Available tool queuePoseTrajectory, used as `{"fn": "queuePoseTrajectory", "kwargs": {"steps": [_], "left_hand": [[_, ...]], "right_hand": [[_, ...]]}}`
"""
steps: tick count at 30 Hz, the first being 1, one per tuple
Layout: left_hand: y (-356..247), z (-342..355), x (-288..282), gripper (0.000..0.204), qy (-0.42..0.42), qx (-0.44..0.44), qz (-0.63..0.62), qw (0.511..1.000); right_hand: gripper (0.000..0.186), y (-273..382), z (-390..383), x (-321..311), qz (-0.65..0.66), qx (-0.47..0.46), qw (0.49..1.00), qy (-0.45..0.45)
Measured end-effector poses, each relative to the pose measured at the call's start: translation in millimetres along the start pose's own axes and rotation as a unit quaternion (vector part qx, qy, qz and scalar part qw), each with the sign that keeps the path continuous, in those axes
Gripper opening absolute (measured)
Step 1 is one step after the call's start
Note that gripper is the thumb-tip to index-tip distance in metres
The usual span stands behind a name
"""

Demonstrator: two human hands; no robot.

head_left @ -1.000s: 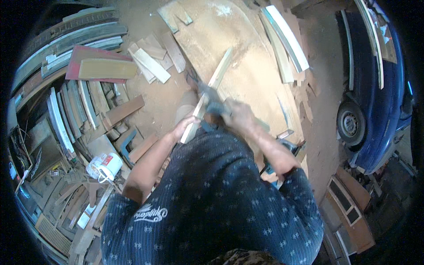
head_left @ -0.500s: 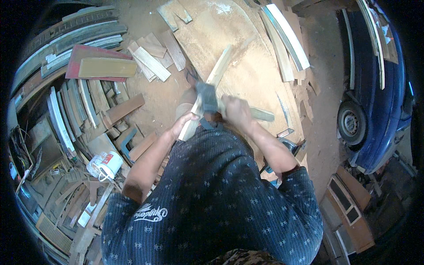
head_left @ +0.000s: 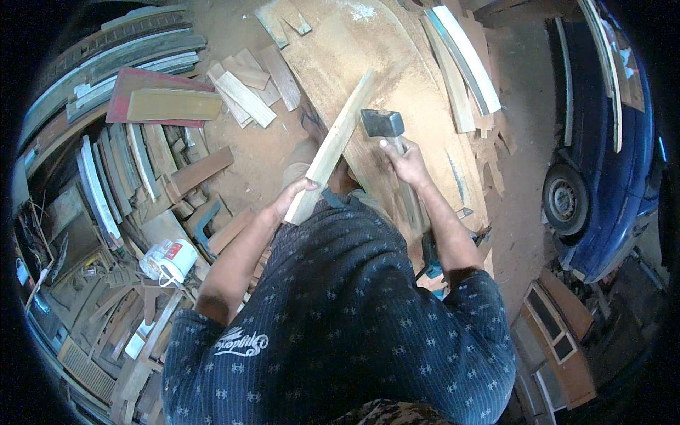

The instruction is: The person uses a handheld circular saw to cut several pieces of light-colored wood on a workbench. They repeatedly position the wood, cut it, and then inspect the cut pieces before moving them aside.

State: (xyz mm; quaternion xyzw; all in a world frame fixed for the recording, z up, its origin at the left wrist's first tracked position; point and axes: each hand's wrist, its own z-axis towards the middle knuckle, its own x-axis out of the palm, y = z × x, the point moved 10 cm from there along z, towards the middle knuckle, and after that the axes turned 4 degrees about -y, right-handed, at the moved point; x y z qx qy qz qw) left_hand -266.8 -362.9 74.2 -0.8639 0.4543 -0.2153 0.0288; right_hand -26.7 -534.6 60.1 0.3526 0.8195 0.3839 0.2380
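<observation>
A long pale wooden batten [head_left: 333, 147] slants from the front of my shirt up over the sawdust-covered board [head_left: 340, 42]. My left hand [head_left: 294, 195] is closed round the batten's near end. To the right of the batten, my right hand [head_left: 409, 166] grips a club hammer [head_left: 382, 123] by its wooden handle, close below the dark, blocky head. The thumb lies along the handle. The hammer head is beside the batten, with a small gap between them. Part of the handle is hidden by my hand and forearm.
Short planks [head_left: 244, 99] lie beyond my left hand, with stacked boards [head_left: 149, 60] farther left. A white bucket [head_left: 177, 261] stands at lower left. Long strips [head_left: 464, 60] rest on the board's right side. A blue car [head_left: 602, 191] is at far right.
The hammer, blurred over the batten before, has moved right and away from it, its head now showing clearly. My left hand still holds the batten in nearly the same place.
</observation>
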Motion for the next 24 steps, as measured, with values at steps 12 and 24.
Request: {"fn": "queuePoseTrajectory", "kwargs": {"steps": [12, 24], "left_hand": [[-10.1, -4.9, 6.3, 0.068, 0.004, 0.036, 0.036, 0.999], [4.3, 5.3, -8.4, 0.073, 0.022, 0.005, 0.021, 1.0]], "right_hand": [[0.045, 50.5, 77.7, -22.4, 0.0, 0.067, 0.997, -0.037], [0.061, 60.4, 89.1, -37.5, -0.029, 0.001, 0.995, -0.092]]}}
